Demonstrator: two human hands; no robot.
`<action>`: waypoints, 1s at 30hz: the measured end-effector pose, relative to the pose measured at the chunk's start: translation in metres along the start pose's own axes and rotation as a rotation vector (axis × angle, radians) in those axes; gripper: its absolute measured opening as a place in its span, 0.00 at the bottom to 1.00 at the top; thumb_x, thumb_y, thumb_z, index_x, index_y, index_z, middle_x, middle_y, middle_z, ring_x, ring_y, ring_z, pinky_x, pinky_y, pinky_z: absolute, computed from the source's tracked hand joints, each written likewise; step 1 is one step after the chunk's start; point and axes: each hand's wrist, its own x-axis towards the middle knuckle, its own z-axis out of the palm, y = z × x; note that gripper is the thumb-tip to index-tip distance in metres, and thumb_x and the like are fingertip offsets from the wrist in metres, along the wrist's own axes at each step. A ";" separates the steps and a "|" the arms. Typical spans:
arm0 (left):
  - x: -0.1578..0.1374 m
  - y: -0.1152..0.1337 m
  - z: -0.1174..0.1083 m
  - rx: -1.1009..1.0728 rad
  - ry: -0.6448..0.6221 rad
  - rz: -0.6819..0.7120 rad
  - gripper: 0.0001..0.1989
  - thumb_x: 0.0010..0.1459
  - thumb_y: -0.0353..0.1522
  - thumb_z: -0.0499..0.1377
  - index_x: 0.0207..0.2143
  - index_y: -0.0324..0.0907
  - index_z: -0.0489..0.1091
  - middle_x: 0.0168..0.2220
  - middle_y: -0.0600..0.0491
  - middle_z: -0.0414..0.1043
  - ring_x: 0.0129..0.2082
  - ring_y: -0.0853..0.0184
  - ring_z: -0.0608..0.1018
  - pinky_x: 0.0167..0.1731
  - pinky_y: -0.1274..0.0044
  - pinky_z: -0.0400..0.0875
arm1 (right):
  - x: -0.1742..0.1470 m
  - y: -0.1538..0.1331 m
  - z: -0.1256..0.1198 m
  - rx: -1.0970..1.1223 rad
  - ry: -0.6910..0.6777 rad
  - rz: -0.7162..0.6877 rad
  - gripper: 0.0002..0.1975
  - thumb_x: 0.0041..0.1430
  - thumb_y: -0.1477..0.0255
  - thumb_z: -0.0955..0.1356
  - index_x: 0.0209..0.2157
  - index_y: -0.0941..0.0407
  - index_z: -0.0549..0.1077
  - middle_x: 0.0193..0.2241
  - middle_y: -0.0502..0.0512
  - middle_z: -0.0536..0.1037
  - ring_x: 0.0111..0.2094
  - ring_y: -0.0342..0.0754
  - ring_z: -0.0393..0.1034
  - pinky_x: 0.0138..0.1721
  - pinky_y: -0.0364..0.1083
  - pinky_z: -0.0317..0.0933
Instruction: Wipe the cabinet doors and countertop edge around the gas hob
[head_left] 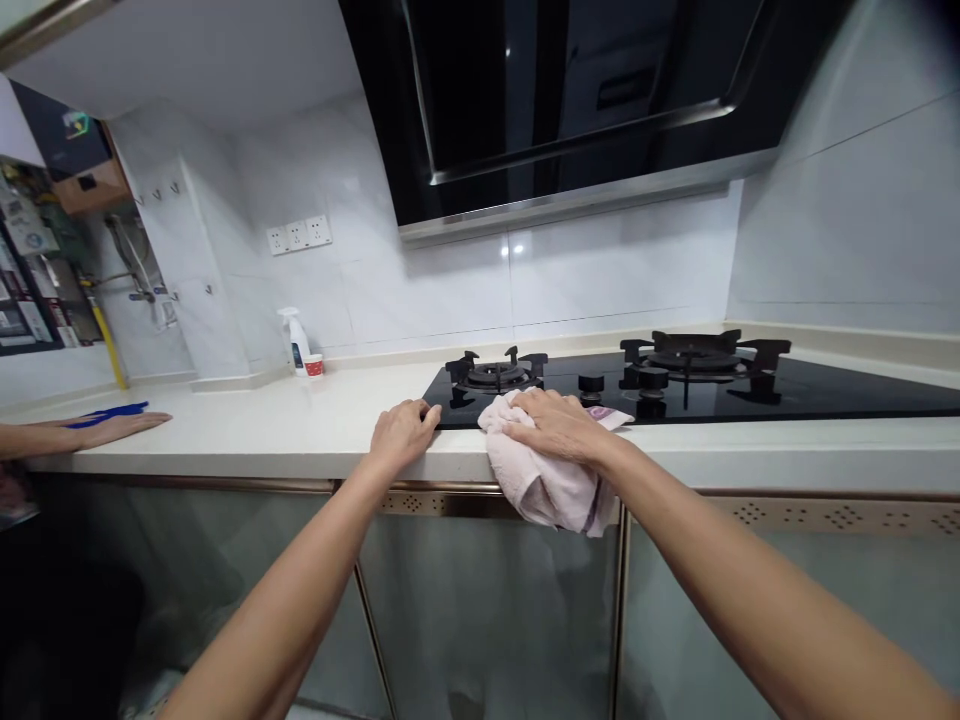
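Right hand (559, 425) over pale pink cloth (544, 480), at the front edge of the countertop (352, 400). The key relation is one of contact: the cloth lies directly beneath the palm and fingers, with no gap that I can see from here. The fingers are partly bent, the thumb set apart on the near side, and the hand has hold of the bunched upper part; how tightly, I cannot tell. The cloth's longer run goes front to back, from the front edge of the black cooktop (847, 396) down over the countertop's front edge, where its lower folds hang free; one corner juts rightward onto the glass. The right hand is the nearer. The left hand (403, 435) rests at the cooktop's front left corner, left of the cloth and apart from it, fingers loosely curled, nothing visible in its hold. Behind the gap between the hands stands the left burner (497, 375). Toward the countertop's left end, another person's hand (124, 430) lies flat beside a blue cloth (124, 411).
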 end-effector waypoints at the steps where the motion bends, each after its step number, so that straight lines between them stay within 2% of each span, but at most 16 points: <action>1: -0.001 -0.002 -0.001 -0.001 -0.004 0.009 0.25 0.64 0.47 0.42 0.39 0.45 0.75 0.45 0.46 0.78 0.46 0.56 0.78 0.46 0.69 0.68 | 0.002 -0.001 0.001 0.010 -0.006 -0.006 0.28 0.62 0.50 0.56 0.54 0.52 0.67 0.53 0.62 0.70 0.51 0.61 0.65 0.50 0.59 0.56; 6: 0.001 -0.025 -0.009 -0.005 -0.062 0.030 0.24 0.62 0.46 0.45 0.40 0.44 0.76 0.44 0.47 0.79 0.44 0.58 0.78 0.45 0.71 0.70 | 0.005 0.005 0.002 0.033 -0.006 -0.033 0.29 0.62 0.49 0.57 0.54 0.54 0.67 0.54 0.63 0.70 0.51 0.61 0.65 0.50 0.58 0.56; 11: 0.009 -0.066 -0.019 0.051 -0.128 -0.038 0.25 0.59 0.48 0.48 0.41 0.43 0.77 0.45 0.43 0.78 0.46 0.53 0.78 0.46 0.67 0.69 | 0.004 0.005 0.002 0.047 -0.017 -0.048 0.27 0.62 0.50 0.57 0.52 0.54 0.67 0.54 0.63 0.71 0.51 0.60 0.65 0.50 0.58 0.57; 16: 0.012 -0.099 -0.020 0.090 -0.166 -0.118 0.27 0.57 0.50 0.49 0.44 0.43 0.76 0.52 0.41 0.74 0.50 0.50 0.75 0.52 0.61 0.66 | 0.006 -0.004 -0.001 0.041 -0.047 -0.062 0.26 0.64 0.52 0.56 0.53 0.54 0.66 0.56 0.62 0.69 0.53 0.60 0.64 0.51 0.59 0.56; 19: 0.012 -0.102 -0.015 0.068 -0.164 -0.108 0.30 0.58 0.54 0.47 0.50 0.47 0.73 0.59 0.43 0.67 0.59 0.48 0.68 0.58 0.55 0.59 | 0.014 -0.015 0.001 0.032 -0.069 -0.071 0.26 0.64 0.52 0.56 0.54 0.53 0.66 0.56 0.62 0.69 0.54 0.61 0.64 0.53 0.60 0.55; 22: 0.011 -0.099 -0.013 0.012 -0.164 -0.073 0.32 0.58 0.57 0.46 0.55 0.51 0.69 0.64 0.47 0.62 0.65 0.50 0.60 0.61 0.53 0.53 | 0.029 -0.032 0.006 0.033 -0.085 -0.092 0.28 0.63 0.50 0.57 0.55 0.53 0.66 0.57 0.62 0.69 0.56 0.62 0.64 0.54 0.60 0.55; 26: 0.012 -0.099 -0.015 -0.076 -0.189 -0.083 0.32 0.62 0.56 0.40 0.57 0.53 0.67 0.65 0.51 0.61 0.66 0.54 0.60 0.63 0.56 0.51 | 0.051 -0.062 0.014 0.042 -0.114 -0.132 0.29 0.62 0.49 0.58 0.55 0.53 0.66 0.57 0.63 0.69 0.57 0.62 0.64 0.54 0.59 0.56; 30: 0.011 -0.102 -0.017 -0.155 -0.180 -0.056 0.32 0.65 0.53 0.35 0.59 0.52 0.65 0.65 0.53 0.62 0.66 0.59 0.62 0.64 0.63 0.52 | 0.076 -0.101 0.026 0.055 -0.139 -0.180 0.33 0.62 0.47 0.57 0.59 0.53 0.64 0.61 0.64 0.66 0.59 0.64 0.61 0.56 0.62 0.55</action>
